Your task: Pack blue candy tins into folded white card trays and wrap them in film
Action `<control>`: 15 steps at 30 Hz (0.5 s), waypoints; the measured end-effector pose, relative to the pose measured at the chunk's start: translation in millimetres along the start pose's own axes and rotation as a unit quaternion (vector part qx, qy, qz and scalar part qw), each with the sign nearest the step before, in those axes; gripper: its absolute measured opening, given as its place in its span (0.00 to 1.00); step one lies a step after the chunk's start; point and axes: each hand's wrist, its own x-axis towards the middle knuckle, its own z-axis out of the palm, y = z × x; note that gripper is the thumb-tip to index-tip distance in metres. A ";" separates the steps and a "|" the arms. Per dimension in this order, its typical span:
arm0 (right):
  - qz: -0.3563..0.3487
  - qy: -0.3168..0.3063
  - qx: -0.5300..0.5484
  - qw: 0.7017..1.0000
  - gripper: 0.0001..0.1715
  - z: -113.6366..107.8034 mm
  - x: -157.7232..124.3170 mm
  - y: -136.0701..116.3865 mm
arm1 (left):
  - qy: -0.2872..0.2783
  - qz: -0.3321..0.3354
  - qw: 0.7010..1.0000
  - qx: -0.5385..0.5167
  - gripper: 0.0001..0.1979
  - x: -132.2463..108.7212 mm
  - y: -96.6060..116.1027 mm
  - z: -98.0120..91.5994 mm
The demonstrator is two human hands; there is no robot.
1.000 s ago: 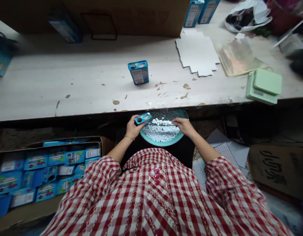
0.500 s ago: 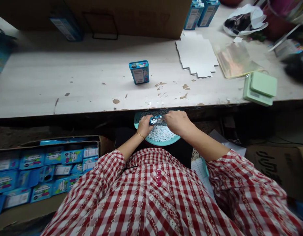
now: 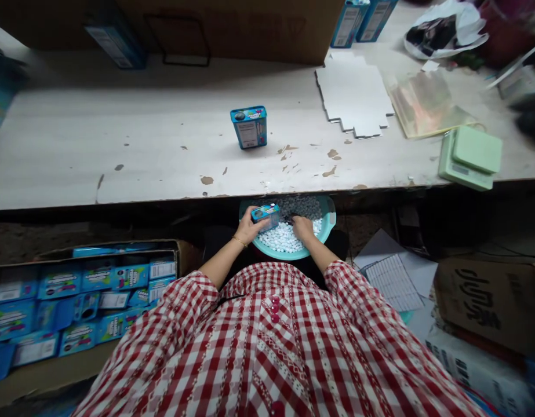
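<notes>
My left hand (image 3: 248, 226) is closed around a small blue candy tin (image 3: 265, 215), held tilted over the left part of a turquoise basin (image 3: 332, 219). Small white candies (image 3: 285, 238) fill much of the basin. My right hand (image 3: 304, 228) reaches down into it, fingers curled at the candies to the right of the tin. It grips what looks like a small scoop, mostly hidden by the fingers and candies. Another blue tin (image 3: 251, 128) stands upright on the white table in front of me.
An open carton (image 3: 178, 258) of blue packs lies to my left. On the table are a large cardboard box (image 3: 232, 35), a flattened white carton (image 3: 354, 95), plastic sleeves (image 3: 424, 104) and a green scale (image 3: 471, 157). The table edge (image 3: 197, 200) overhangs the basin's far side.
My right hand has moved from beside the tin's top down into the candies. My left hand has shifted slightly left and turned the tin, so its printed side shows.
</notes>
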 end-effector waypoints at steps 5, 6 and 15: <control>0.025 0.043 0.109 0.993 0.20 7.3 6.5 7.5 | -0.007 0.010 0.999 -0.036 0.24 -5.8 6.5 -0.2; 0.025 0.049 0.127 0.990 0.20 6.3 4.5 14.2 | 0.001 0.018 0.999 -0.036 0.24 -8.7 9.4 -5.2; -0.001 0.137 0.314 0.939 0.15 -49.7 -37.0 49.8 | 0.039 0.084 0.993 0.076 0.20 -14.0 19.1 -25.5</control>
